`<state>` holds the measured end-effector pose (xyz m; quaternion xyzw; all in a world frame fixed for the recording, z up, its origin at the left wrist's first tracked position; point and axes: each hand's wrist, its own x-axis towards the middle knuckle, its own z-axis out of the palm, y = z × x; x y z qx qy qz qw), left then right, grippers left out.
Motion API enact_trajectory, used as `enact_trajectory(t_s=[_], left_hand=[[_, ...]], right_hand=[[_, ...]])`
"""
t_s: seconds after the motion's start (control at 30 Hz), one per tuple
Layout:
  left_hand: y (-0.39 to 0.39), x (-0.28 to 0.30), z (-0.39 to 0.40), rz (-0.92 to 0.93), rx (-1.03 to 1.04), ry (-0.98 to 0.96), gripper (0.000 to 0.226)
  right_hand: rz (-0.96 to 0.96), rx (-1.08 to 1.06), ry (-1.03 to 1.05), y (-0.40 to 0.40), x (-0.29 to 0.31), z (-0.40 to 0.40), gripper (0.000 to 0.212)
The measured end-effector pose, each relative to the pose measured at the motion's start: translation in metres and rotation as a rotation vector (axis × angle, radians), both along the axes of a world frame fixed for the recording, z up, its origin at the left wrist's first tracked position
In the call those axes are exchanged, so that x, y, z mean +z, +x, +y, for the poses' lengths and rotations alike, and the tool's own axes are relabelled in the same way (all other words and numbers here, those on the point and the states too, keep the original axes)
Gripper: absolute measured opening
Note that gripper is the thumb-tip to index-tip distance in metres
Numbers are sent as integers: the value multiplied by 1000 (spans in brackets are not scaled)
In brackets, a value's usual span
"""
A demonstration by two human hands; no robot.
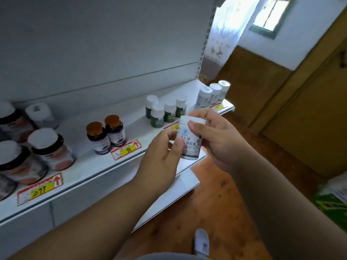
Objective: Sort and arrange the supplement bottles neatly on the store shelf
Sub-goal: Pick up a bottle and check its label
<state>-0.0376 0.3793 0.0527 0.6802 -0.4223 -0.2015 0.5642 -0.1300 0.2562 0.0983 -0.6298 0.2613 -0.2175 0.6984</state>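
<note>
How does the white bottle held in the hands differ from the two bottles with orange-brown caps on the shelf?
The white bottle has a white cap and a pale body; the two orange-capped bottles have dark bodies. The white bottle is held in the air by the left hand and right hand; the orange-capped bottles stand on the shelf above a yellow tag reading 98. All are upright and labelled.

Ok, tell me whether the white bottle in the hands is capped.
Capped: the white bottle wears its white cap under the right hand's fingers; the left hand holds its body.
</note>
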Motion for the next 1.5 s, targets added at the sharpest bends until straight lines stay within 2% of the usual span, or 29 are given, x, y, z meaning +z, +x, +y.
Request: enact_trajectory(t_s=[0.13,0.4,0.53,0.67,0.73,0.8,0.93,1.03,1.1,1.27,1.5], left_hand=[[-22,-4,-68,-32,-35,22,52],[-59,-6,-188,-56,11,181,59],[-45,-8,-219,-63,89,235,65],[-10,-16,-248,-7,200,217,47],[3,-20,-262,-49,237,239,46],[13,-19,-273,-202,277,304,42],[29,-24,-290,-715,284,387,41],[32,-34,-301,-896,321,452,50],[33,-42,-310,-918,356,493,57],[29,-56,-323,-897,393,593,65],[25,-54,-330,-864,414,602,58]], right_hand=[[-24,-23,-11,-29,-1,-64,21],[8,100,-96,-62,14,-203,24],[9,115,-155,-36,15,-250,21],[-40,140,-109,10,16,-287,21],[-32,151,-97,34,16,-305,23],[26,160,-179,55,16,-323,33],[165,172,-466,90,21,-347,43],[264,273,-775,120,17,-362,44],[258,375,-911,143,11,-372,44],[362,627,-992,190,-6,-390,45],[505,921,-1176,213,-37,-389,47]])
